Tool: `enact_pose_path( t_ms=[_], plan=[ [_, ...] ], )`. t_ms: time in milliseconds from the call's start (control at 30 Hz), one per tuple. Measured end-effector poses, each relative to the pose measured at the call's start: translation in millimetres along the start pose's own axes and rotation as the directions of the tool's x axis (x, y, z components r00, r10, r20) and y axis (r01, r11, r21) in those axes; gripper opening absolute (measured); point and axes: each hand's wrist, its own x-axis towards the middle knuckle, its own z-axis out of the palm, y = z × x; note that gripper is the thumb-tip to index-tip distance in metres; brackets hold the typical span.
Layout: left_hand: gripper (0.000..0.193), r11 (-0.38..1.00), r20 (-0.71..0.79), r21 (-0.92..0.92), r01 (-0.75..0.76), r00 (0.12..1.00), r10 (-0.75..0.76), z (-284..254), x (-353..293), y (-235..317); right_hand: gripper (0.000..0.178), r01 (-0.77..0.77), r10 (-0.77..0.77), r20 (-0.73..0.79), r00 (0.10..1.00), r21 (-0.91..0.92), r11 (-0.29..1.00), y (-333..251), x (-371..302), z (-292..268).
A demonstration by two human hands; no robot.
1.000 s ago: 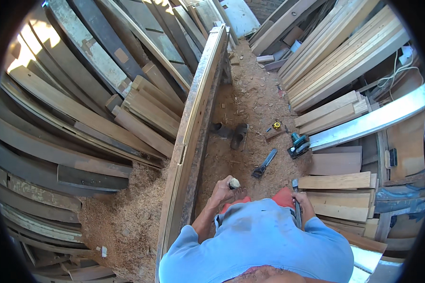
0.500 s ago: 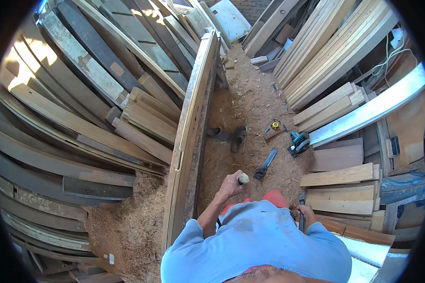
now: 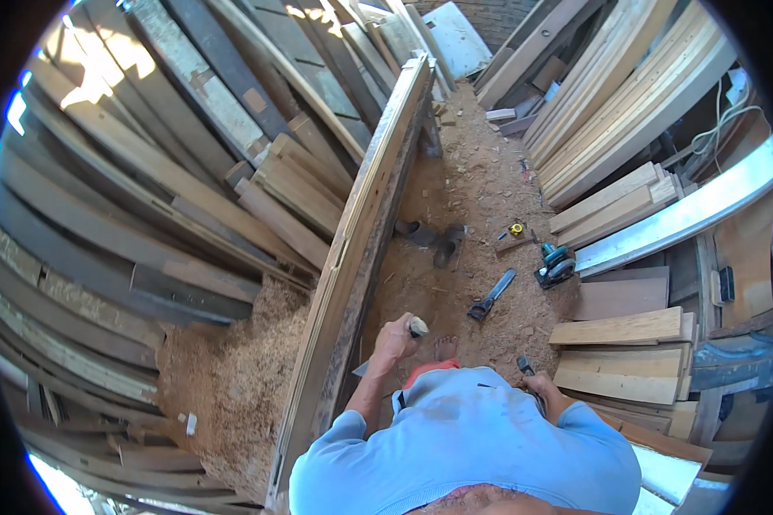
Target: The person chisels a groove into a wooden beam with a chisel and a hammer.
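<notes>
My left hand (image 3: 392,337) is closed around a chisel, held over the ground just right of a long wooden bench (image 3: 349,266). The chisel's pale handle end (image 3: 417,327) sticks out past my fingers, and its metal blade (image 3: 362,369) shows on the other side. At my right side, my right hand (image 3: 547,390) grips what looks like a hammer (image 3: 525,366), its dark metal end pointing forward. Long narrow boards lie along the bench top. On the ground ahead lies a handsaw (image 3: 491,295) with a dark handle, touched by neither hand.
A teal power saw (image 3: 556,265) and yellow tape measure (image 3: 516,229) rest on the shavings-covered ground. Dark sandals (image 3: 448,246) sit beside the bench. Stacked planks (image 3: 618,328) stand close on the right, more timber (image 3: 202,202) leans at left. Sawdust (image 3: 228,378) heaps left of the bench.
My left hand has moved left, toward the bench, and the chisel's blade now shows. My right hand has shifted slightly left, swinging the hammer's dark end forward and left. The view has turned.
</notes>
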Motion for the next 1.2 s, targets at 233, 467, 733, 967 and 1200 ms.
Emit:
enact_pose_path(
  t_ms=[233,467,733,967,1200],
  plan=[
    [0.021,0.877,-0.394,0.299,0.376,0.886,-0.245,-77.3,-178.1,-76.1,0.015,0.095,-0.082,0.114,0.990,-0.116,0.989,15.7,-19.3,11.8],
    [0.017,0.737,-0.373,0.446,0.507,0.854,-0.362,-121.7,-273.5,-173.7,0.019,0.133,-0.123,0.068,0.990,-0.161,0.978,49.2,-58.2,45.8],
    [0.035,0.842,-0.031,0.354,0.407,0.905,-0.424,-136.2,-293.6,-293.8,0.015,0.214,-0.215,-0.008,0.976,-0.071,0.974,104.1,-77.3,144.5],
    [0.030,0.991,0.235,0.010,0.131,0.963,-0.130,-173.5,-303.9,-301.0,0.021,0.020,-0.014,-0.028,1.000,0.206,0.978,71.9,-214.4,240.3],
    [0.036,0.995,0.429,0.065,0.072,0.898,-0.093,-174.0,-281.4,-326.9,0.037,0.258,-0.243,0.145,0.959,-0.090,0.962,65.4,-260.9,268.5]
  ],
)
